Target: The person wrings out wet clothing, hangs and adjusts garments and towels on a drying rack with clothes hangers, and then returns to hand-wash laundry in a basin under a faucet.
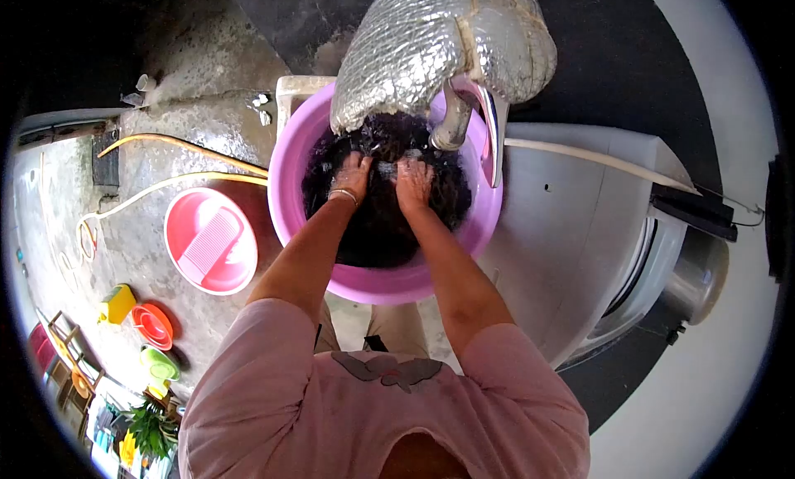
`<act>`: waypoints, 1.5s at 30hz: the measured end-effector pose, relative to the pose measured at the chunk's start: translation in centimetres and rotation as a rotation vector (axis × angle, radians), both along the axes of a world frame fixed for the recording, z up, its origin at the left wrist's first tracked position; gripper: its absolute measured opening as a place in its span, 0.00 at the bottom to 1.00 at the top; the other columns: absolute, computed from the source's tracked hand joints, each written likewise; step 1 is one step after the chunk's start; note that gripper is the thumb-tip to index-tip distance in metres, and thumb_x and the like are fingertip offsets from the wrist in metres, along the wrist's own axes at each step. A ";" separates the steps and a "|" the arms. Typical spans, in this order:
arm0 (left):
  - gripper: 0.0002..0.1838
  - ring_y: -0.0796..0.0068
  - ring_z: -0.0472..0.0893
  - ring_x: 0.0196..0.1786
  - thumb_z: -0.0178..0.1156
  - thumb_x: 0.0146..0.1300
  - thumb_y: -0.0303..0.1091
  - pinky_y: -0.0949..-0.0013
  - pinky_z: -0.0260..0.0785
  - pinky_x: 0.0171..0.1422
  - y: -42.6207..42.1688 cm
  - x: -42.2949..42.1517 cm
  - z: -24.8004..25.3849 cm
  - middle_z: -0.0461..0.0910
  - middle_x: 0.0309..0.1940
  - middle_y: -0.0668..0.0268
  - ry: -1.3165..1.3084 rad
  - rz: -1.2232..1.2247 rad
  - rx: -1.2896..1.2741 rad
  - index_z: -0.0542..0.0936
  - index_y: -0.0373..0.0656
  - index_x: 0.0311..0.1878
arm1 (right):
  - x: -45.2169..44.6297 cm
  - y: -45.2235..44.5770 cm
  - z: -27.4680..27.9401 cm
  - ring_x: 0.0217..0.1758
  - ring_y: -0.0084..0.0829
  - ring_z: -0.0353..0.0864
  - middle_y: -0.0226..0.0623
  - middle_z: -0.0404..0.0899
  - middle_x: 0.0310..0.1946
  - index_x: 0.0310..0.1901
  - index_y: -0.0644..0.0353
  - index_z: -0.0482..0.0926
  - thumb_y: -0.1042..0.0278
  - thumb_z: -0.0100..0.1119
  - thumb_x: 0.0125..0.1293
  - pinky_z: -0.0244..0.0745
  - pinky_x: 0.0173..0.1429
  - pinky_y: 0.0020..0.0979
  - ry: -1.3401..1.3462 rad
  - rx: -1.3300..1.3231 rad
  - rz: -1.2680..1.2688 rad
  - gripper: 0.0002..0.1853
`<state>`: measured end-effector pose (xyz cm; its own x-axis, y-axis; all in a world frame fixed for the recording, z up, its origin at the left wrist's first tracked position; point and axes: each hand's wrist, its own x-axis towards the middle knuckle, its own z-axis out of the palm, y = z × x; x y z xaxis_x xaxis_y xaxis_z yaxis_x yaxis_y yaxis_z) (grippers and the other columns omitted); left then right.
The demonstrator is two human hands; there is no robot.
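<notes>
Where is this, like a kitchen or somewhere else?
It looks like a wash area, maybe in a yard, rather than a kitchen. There's a big purple tub under a tap, a pink basin with a washboard in it, and a yellow hose on the wet floor.

We cannot make out the fingertips of the left hand (352,177) or the right hand (412,182); both sink into a dark mass (377,231), and we cannot tell what it is made of or whether the fingers grip it. It also hides the floor of the purple basin (286,189) from us. A foil-wrapped object (422,48) runs off the top edge, covering part of the basin's far rim and the upper end of the spout (451,127). The pink shirt (381,429) leaves the bottom edge. We find the white scraps (262,108) too small to identify.
</notes>
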<state>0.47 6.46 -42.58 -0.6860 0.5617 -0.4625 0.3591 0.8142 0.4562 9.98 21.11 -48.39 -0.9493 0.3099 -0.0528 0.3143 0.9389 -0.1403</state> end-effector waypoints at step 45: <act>0.23 0.59 0.81 0.45 0.65 0.47 0.26 0.63 0.71 0.54 -3.1 -1.5 12.7 0.81 0.43 0.52 -0.190 1.050 0.858 0.75 0.32 0.49 | 4.4 4.0 24.7 0.56 0.33 0.74 0.41 0.71 0.56 0.62 0.60 0.64 0.55 0.60 0.61 0.68 0.58 0.35 -0.040 -1.524 -0.883 0.31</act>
<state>-1.01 3.34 -29.91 -0.9289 -0.0231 -0.3697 -0.3701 0.1013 0.9235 14.37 25.10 -23.73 -0.5315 0.3409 -0.7754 0.6346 -0.4461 -0.6311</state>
